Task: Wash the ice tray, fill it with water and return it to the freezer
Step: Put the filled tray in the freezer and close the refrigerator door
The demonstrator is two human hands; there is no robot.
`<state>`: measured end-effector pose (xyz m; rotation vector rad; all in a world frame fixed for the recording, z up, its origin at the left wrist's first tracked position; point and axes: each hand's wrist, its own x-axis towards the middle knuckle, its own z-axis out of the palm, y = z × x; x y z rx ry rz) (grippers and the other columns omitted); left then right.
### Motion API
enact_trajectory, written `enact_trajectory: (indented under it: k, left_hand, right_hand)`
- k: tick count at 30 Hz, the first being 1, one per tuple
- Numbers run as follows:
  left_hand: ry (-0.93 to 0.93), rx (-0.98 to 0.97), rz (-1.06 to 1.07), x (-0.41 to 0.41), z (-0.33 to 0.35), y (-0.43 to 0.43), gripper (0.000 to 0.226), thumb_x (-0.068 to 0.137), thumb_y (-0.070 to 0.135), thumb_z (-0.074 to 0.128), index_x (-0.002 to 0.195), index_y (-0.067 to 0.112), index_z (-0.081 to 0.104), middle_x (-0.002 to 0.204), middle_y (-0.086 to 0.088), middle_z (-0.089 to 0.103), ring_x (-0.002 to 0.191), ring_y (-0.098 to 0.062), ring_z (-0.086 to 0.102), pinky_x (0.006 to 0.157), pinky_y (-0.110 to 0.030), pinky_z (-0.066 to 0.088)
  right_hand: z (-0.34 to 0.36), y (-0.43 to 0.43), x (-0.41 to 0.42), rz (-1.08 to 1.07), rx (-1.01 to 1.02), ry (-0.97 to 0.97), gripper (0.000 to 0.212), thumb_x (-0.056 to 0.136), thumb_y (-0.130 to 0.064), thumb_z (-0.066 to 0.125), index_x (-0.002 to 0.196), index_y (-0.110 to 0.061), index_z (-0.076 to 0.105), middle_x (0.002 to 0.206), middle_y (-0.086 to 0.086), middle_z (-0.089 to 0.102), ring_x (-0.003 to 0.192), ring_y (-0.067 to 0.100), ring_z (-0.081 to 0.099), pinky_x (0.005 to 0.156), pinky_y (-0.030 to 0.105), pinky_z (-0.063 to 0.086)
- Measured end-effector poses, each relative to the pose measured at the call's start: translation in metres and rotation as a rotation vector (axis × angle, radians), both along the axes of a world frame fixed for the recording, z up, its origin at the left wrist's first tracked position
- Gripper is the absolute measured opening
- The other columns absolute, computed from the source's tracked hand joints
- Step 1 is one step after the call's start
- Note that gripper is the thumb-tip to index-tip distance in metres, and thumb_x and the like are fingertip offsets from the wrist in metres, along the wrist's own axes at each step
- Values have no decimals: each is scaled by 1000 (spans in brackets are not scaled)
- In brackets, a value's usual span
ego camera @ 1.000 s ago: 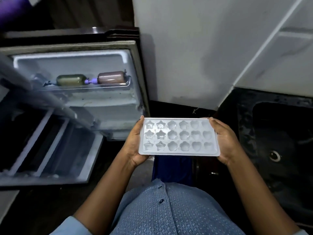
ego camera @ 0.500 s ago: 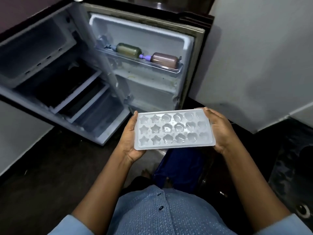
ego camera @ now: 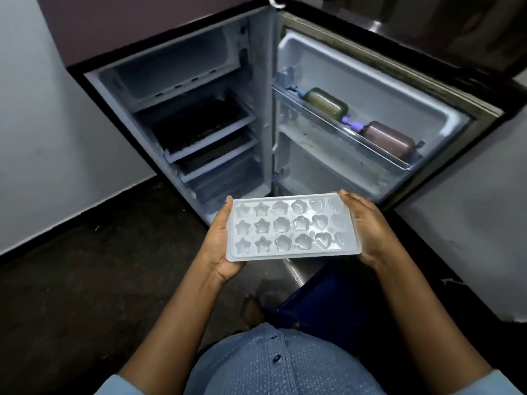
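Observation:
A white ice tray (ego camera: 293,228) with star, flower and heart moulds is held level in front of my chest; its cells look glossy, as if holding water. My left hand (ego camera: 221,246) grips its left end and my right hand (ego camera: 368,226) grips its right end. Straight ahead stands a small fridge (ego camera: 182,115) with its door (ego camera: 370,109) swung open to the right. The freezer compartment (ego camera: 176,67) at the top of the fridge is open and looks bare inside.
Two bottles, one greenish (ego camera: 326,104) and one brownish (ego camera: 387,139), lie in the door shelf. Inside the fridge are wire shelves (ego camera: 199,129) and a lower drawer. White walls flank the fridge on both sides. The dark floor (ego camera: 94,266) spreads out at the left.
My view has swung left from the sink side to face the open fridge squarely. Both hands keep hold of the tray, which stays level and is now nearer the fridge.

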<state>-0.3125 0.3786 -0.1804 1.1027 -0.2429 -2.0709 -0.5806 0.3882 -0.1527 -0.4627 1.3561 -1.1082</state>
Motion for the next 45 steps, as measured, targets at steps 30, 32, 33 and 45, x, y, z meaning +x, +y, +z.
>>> enact_trajectory:
  k: [30,32,33,45]
  left_hand:
    - [-207,-60,480,117,19,-157,64,105,57,35,132,10,71,131,-19,73,115,-37,73,89,-52,60]
    - [-268,-56,540,114,18,-168,58,107,50,36,124,10,75,126,-19,75,109,-37,75,85,-50,61]
    - [-293,-49,577,113,17,-175,54,106,46,38,117,11,77,123,-19,76,105,-36,77,82,-49,62]
    - [-454,63,940,113,4,-236,32,101,26,55,73,18,69,77,1,76,78,-23,75,80,-46,60]
  right_hand:
    - [-2,-247,138,332,-89,15,20,100,-6,61,117,-14,67,103,6,78,89,23,75,73,39,62]
    - [-3,-265,142,385,-88,30,21,99,-6,63,115,-18,68,105,6,79,90,23,76,78,41,62]
    - [-3,-275,143,408,-92,31,21,99,-5,62,115,-18,67,105,6,79,89,23,76,77,41,62]
    - [-7,-354,159,447,-166,61,34,98,7,49,118,-13,69,99,5,77,87,22,74,71,36,64]
